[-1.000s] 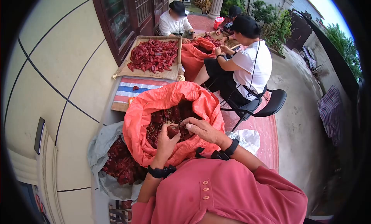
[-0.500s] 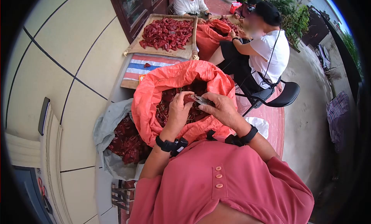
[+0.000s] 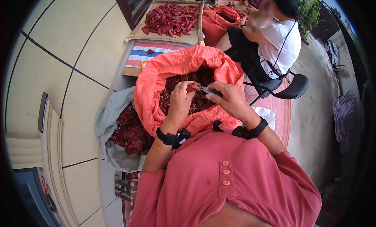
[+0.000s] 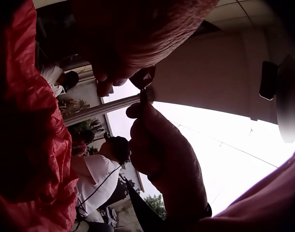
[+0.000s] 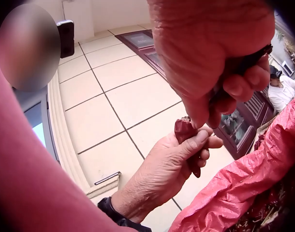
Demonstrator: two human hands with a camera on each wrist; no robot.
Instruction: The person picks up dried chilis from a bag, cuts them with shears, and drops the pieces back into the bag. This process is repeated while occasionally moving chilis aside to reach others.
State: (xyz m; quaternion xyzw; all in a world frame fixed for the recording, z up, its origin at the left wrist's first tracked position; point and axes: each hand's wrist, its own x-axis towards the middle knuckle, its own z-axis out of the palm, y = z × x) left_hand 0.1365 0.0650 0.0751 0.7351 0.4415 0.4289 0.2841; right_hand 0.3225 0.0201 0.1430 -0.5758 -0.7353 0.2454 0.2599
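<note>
My left hand (image 3: 180, 105) pinches a dried red chili pepper (image 3: 192, 87) over the mouth of an orange woven sack (image 3: 150, 76). Its cut-looking top points toward my right hand (image 3: 234, 100), which grips a small metal blade (image 3: 208, 90) with the tip right at the pepper's stem end. From the right wrist view, the pepper (image 5: 184, 131) stands between thumb and fingers, its narrow end below them; a dark handle (image 5: 256, 55) shows in the right hand, most of the tool hidden by the fingers. More dried peppers with stem bits (image 3: 172, 86) lie inside the sack.
A grey sack (image 3: 105, 121) of red peppers stands at the left. Beyond, a woven tray (image 3: 135, 29) holds a pile of peppers beside a striped cloth (image 3: 137, 54). A seated person (image 3: 280, 42) in white is at the right, near a black chair (image 3: 293, 86).
The head view has tipped downward. The right hand, near the pepper a second ago, now has the blade's tip at its stem end; the left hand keeps hold of the pepper.
</note>
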